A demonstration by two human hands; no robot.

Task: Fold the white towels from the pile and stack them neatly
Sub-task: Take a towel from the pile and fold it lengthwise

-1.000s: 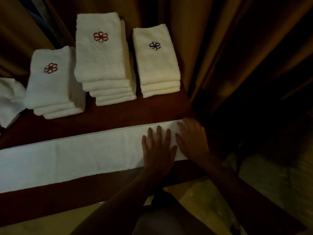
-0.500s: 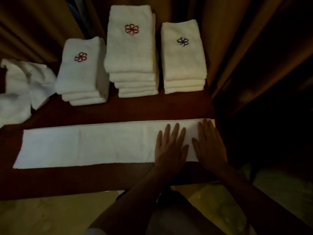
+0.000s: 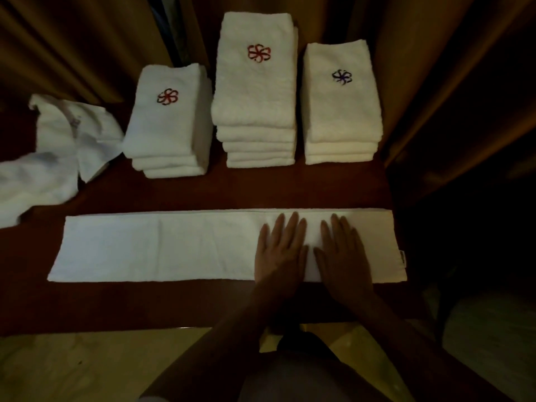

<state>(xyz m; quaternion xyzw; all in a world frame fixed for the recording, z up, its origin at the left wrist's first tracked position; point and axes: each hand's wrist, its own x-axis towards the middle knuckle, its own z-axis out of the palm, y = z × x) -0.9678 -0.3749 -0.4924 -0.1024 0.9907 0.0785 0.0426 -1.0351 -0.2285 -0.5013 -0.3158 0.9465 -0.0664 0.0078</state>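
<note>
Both hands [image 3: 310, 253] flat on towel [image 3: 159, 248], emblems (perhaps flowers) [image 3: 259, 53]

Unfolded towel pile [image 3: 43, 169] cut by left edge; embroidery blurred.

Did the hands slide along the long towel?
Yes. Both hands, left and right, slid leftward from the long towel's right end.

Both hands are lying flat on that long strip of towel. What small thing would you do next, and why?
Probably slide the left hand leftward along the long towel, smoothing it before folding. Both it and the right hand press flat near the right end, while the strip's left stretch lies untouched.
</note>
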